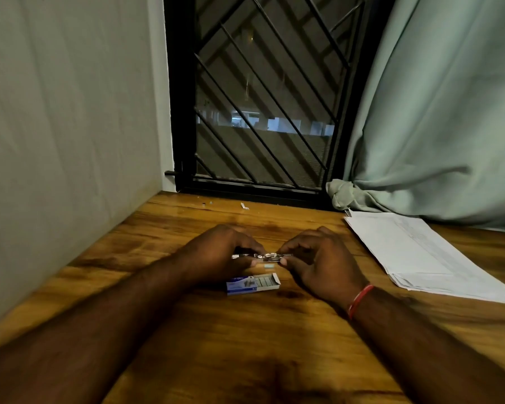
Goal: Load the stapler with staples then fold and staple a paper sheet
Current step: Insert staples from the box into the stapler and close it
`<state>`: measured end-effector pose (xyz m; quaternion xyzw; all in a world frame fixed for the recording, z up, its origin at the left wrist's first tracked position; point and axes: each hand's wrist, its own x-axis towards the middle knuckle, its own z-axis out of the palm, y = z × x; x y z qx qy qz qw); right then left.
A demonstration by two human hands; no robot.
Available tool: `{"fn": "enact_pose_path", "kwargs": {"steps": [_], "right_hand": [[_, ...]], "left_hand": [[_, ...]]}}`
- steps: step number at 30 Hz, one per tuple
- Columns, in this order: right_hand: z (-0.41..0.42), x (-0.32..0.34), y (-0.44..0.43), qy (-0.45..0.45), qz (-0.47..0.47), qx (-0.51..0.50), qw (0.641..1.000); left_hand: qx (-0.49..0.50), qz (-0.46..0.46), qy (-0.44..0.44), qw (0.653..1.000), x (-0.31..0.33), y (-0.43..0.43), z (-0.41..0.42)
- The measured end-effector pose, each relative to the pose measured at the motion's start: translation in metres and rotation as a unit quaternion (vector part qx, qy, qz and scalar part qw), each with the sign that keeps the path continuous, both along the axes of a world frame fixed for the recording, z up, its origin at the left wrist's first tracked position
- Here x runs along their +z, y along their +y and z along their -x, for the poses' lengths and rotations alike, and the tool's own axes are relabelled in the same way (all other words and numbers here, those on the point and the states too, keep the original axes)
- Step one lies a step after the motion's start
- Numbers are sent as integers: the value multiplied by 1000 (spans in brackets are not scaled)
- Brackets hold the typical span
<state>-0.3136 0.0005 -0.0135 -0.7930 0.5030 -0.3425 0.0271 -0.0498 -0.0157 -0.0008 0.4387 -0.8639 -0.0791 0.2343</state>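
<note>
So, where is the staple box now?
The staple box lies open on the table, centre of the head view, just nearer than the left hand and right hand holding the stapler.

Overall: dim, warm indoor light, source out of view
Window [263, 112]: dark, few pale lit patches outside
Bench [245, 345]: faint sheen at far side, broad dark shadow at near edge
Paper stack [420, 252]: brightest area, print unreadable
Stapler [263, 256]: tiny glints, detail soft
Forearms [99, 330]: smeared, out of focus
Edges: wall [70, 112] and curtain [435, 112] lines bent
</note>
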Motion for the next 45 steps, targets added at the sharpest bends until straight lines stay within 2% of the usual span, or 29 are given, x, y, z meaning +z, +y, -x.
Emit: {"fn": "enact_pose_path", "kwargs": {"steps": [5, 12, 14, 16, 17, 19, 22, 25, 31, 37, 45], "right_hand": [[-14, -4, 3, 74, 8, 80, 994], [-15, -7, 1, 55, -14, 74, 996], [-15, -7, 0, 58, -11, 82, 995], [-14, -8, -2, 70, -4, 92, 993], [-13, -9, -3, 74, -3, 94, 993], [-11, -9, -4, 81, -3, 96, 992], [-9, -8, -5, 81, -8, 96, 992], [-8, -5, -4, 72, -16, 103, 992], [-11, 10, 12, -9, 1, 112, 994], [-13, 20, 24, 42, 33, 146, 988], [-19, 17, 26, 75, 45, 139, 986]], "left_hand": [[19, 10, 19, 1000, -2, -1, -3], [38, 10, 27, 999, 13, 9, -7], [23, -31, 55, 998, 25, 20, -12], [4, -121, 67, 990, 36, 30, -17], [-3, -165, 44, 985, 40, 33, -19], [-6, -190, -41, 981, 43, 35, -20], [-9, -185, -99, 978, 39, 33, -19], [7, -177, -90, 980, 34, 30, -20], [11, -143, -52, 988, 24, 21, -17], [5, -126, -32, 992, 19, 17, -17], [6, -113, -31, 993, 18, 17, -14]]}}
